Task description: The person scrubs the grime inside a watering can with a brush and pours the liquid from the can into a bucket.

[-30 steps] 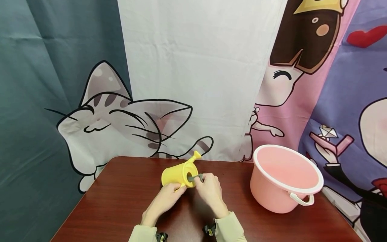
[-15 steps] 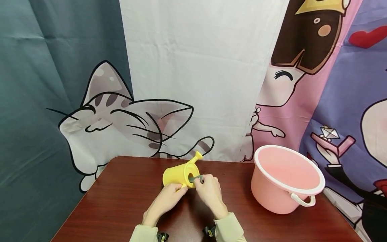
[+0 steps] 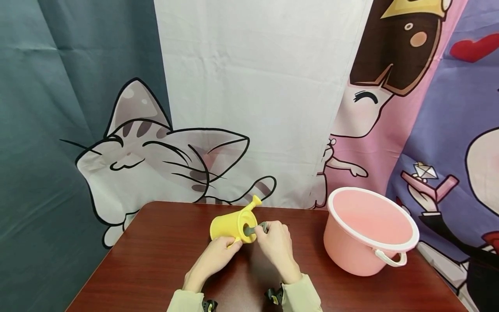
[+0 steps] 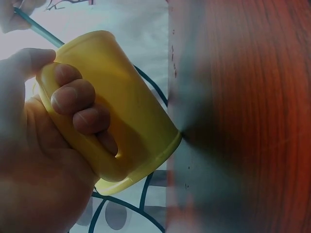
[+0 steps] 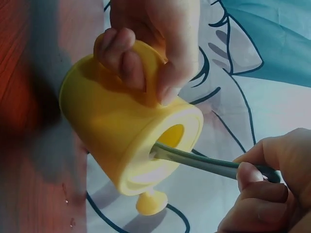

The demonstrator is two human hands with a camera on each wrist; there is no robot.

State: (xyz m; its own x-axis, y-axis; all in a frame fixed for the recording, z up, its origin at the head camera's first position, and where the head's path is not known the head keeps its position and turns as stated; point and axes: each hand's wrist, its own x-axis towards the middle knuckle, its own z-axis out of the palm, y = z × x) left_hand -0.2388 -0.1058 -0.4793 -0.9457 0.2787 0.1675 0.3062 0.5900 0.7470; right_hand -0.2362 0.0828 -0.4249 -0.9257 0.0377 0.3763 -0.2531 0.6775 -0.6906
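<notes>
A yellow toy watering can (image 3: 226,226) lies tipped sideways over the table, its top opening turned to the right and its spout (image 5: 151,202) pointing away from me. My left hand (image 3: 212,258) grips the can by its handle, fingers curled through the loop in the left wrist view (image 4: 73,104). With thumb and fingers, my right hand (image 3: 276,245) pinches a slim, slightly curved grey-green handle (image 5: 204,164). This handle runs into the can's opening; its far end is hidden inside, so I cannot tell what tool it is.
A pink bucket (image 3: 347,249) with a white rim and white side handle stands on the right of the brown wooden table (image 3: 136,260). Behind the table's back edge hangs a printed cloth (image 3: 253,86) with cartoon figures.
My right hand has shifted slightly right, away from the can, and more of the grey-green handle shows outside the opening. The left hand keeps its grip on the can, nearly still.
</notes>
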